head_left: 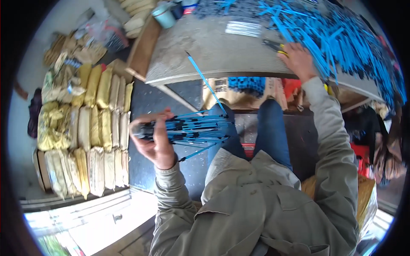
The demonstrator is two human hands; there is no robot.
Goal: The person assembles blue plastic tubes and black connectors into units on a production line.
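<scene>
A bundle of thin blue strips with black tips [198, 127] is held over my lap, its strips fanning out to the right. My left hand [157, 141] is closed around the dark gathered end of that bundle. One long blue strip [204, 81] sticks up from it toward the table edge. On the tabletop, my right hand [299, 62] is closed over the yellow handles of small pliers [271, 44], whose dark jaws point left. Its fingertips are partly hidden. Just beyond lies a flat stack of silvery strips [243, 28].
A large loose heap of blue strips [329, 38] covers the table's right side. The wooden table [183, 55] has a raised board at its left end, near a pale green cup [163, 17]. Wrapped packages [96, 123] are stacked at left. Beneath the table sit more blue pieces [247, 84].
</scene>
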